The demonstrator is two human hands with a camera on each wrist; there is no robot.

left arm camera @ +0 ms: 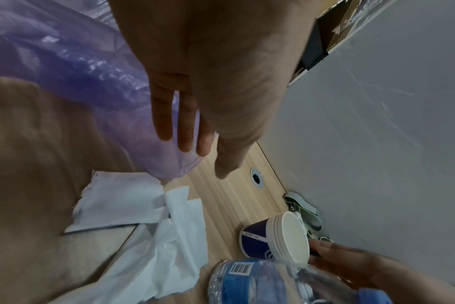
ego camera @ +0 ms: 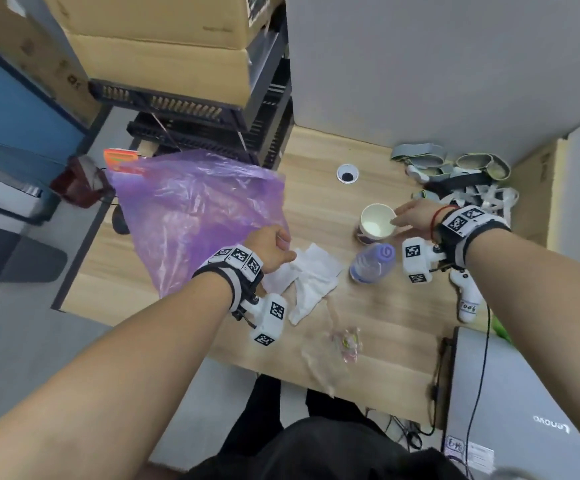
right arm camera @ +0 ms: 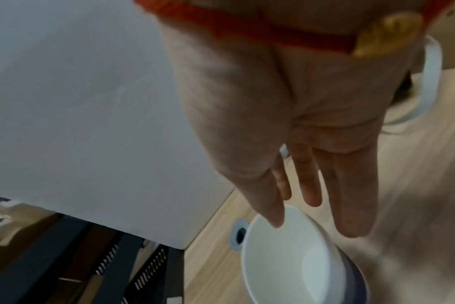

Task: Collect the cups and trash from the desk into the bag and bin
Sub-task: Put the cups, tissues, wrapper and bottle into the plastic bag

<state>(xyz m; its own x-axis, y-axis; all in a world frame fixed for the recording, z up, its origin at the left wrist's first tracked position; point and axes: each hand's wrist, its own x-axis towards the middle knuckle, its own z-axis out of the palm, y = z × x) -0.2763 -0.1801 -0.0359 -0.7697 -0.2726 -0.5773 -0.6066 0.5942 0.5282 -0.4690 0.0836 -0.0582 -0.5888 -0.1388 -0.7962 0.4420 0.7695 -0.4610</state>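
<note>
A stack of paper cups (ego camera: pixel 376 221) (left arm camera: pixel 286 236), white inside and dark blue outside, stands on the wooden desk (ego camera: pixel 385 327). My right hand (ego camera: pixel 401 220) (right arm camera: pixel 312 224) is at its rim with straight fingers; the thumb tip touches the inner edge of the top cup (right arm camera: pixel 286 257). My left hand (ego camera: pixel 274 247) (left arm camera: pixel 205 156) holds the right edge of a raised purple plastic bag (ego camera: pixel 195 209) (left arm camera: pixel 78 72). A clear water bottle (ego camera: pixel 373 263) (left arm camera: pixel 260 283) with a blue cap lies beside the cups. White tissues (ego camera: pixel 311 278) (left arm camera: pixel 143 216) and a clear wrapper (ego camera: pixel 345 341) lie between my hands.
A grey laptop (ego camera: pixel 523 410) sits at the desk's near right, with a white controller (ego camera: pixel 466 299) beyond it. Straps and bands (ego camera: pixel 454 174) are piled at the back right. A cable hole (ego camera: pixel 347 173) and a grey partition (ego camera: pixel 437 64) lie behind. Crates and cardboard boxes (ego camera: pixel 177 64) stand at the left.
</note>
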